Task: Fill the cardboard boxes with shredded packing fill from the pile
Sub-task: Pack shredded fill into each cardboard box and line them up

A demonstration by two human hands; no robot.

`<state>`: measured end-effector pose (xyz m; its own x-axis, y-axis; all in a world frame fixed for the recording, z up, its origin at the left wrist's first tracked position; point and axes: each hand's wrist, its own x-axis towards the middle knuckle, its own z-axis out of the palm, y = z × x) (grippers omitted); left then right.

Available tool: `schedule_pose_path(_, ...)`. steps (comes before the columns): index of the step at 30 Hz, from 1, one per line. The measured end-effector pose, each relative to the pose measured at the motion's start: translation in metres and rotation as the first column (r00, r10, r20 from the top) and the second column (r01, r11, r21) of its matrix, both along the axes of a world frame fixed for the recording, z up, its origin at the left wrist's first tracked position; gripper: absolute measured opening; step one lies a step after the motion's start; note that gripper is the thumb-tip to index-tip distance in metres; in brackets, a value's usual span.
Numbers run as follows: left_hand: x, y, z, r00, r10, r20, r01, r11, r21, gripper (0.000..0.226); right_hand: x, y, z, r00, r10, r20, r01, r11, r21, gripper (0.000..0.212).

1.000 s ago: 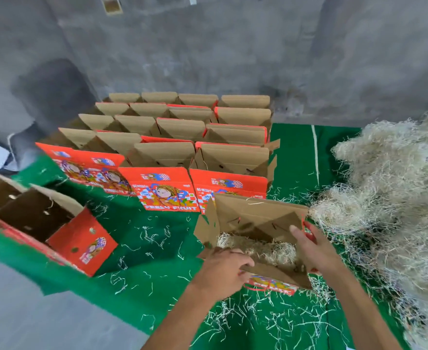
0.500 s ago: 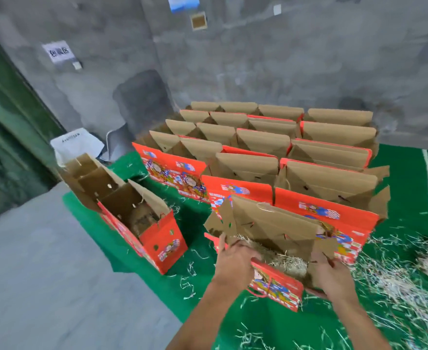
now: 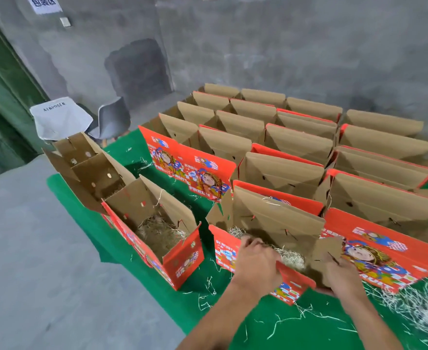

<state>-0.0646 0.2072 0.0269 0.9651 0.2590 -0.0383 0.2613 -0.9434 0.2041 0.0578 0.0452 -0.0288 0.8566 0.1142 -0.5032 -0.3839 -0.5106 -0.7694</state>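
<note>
A red printed cardboard box [image 3: 271, 218] with pale shredded fill [image 3: 292, 257] inside sits low in the middle of the view, its brown lid flap standing up. My left hand [image 3: 257, 258] grips the box's near front wall. My right hand [image 3: 343, 276] holds its right end by the side flap. To the left stands another open red box [image 3: 180, 261] with fill [image 3: 157, 229] in its bottom. Only the fringe of the shredded pile [image 3: 425, 306] shows at the lower right edge.
Several rows of open red boxes [image 3: 296, 157] with upright brown flaps stand behind on the green mat [image 3: 271, 322]. An open brown box [image 3: 86, 170] sits at the mat's left corner. Grey chairs [image 3: 109, 120] stand by the concrete wall. Loose strands litter the mat.
Both hands have carried the filled box leftward, away from the pile and toward the filled box at the left. The view has swung left, so the pile has nearly left the frame.
</note>
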Motion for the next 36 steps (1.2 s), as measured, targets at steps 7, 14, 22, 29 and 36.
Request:
schedule_pose_path(7, -0.023, -0.027, -0.01, 0.993, 0.058, 0.104, -0.052, 0.997, -0.064, 0.016, -0.016, -0.023, 0.002, 0.998, 0.01, 0.057, -0.006, 0.997, -0.078, 0.019)
schedule_pose_path(14, -0.07, -0.096, -0.008, 0.988, 0.136, 0.072, -0.13, 0.988, -0.088, 0.027, -0.058, -0.088, 0.006, 0.993, 0.109, 0.042, -0.111, 0.993, 0.028, 0.029)
schedule_pose_path(22, -0.144, -0.124, -0.018, 0.915, 0.364, 0.173, -0.347, 0.93, -0.12, 0.031, -0.145, -0.12, -0.013, 0.98, 0.197, 0.019, -0.197, 0.964, 0.18, 0.029)
schedule_pose_path(29, -0.163, -0.057, 0.003, 0.9, 0.421, 0.114, -0.412, 0.906, -0.093, 0.028, -0.19, -0.037, -0.012, 0.992, 0.12, -0.03, -0.101, 0.928, 0.36, 0.025)
schedule_pose_path(36, -0.15, -0.052, 0.02, 0.893, 0.357, 0.274, -0.305, 0.928, -0.215, 0.026, -0.182, -0.005, -0.017, 0.992, 0.127, -0.013, -0.116, 0.943, 0.311, 0.022)
